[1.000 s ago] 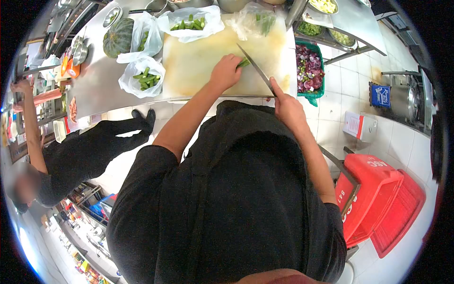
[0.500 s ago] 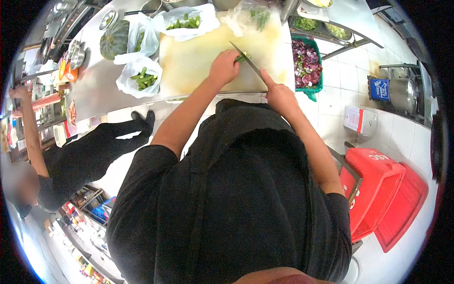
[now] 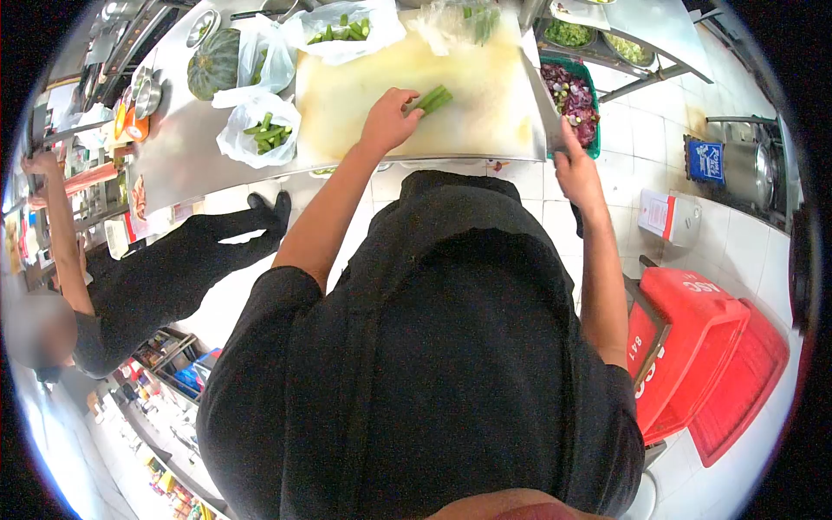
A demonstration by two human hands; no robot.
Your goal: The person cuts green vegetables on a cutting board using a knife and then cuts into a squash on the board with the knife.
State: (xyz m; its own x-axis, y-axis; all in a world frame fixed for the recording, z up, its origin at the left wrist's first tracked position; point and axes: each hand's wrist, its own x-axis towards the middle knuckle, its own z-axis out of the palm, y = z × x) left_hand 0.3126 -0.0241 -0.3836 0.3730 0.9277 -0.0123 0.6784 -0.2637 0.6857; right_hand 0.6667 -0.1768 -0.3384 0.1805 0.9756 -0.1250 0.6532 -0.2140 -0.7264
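On the pale cutting board (image 3: 347, 113) lie a few long green vegetable pieces (image 3: 436, 100). My left hand (image 3: 390, 121) is at their left end, its fingers curled around that end. My right hand (image 3: 578, 173) grips a knife (image 3: 542, 108) beyond the board's right edge, its blade pointing away from me beside the green crate (image 3: 596, 130) of purple scraps. Left of the board, an open plastic bag (image 3: 258, 130) holds cut green pieces. Another bag (image 3: 342, 30) of cut pieces stands at the board's far edge, with a clear bag (image 3: 459, 24) to its right.
A dark green pumpkin (image 3: 214, 65) sits on the steel table (image 3: 173, 160) at the left. Trays of chopped greens (image 3: 568, 33) stand at the far right. A red bin (image 3: 685, 347) is on the floor at my right. Another person (image 3: 173, 273) stands at the left.
My right hand has carried the knife right, off the green pieces and past the board's edge. My left hand has shifted left, leaving more of the pieces showing.
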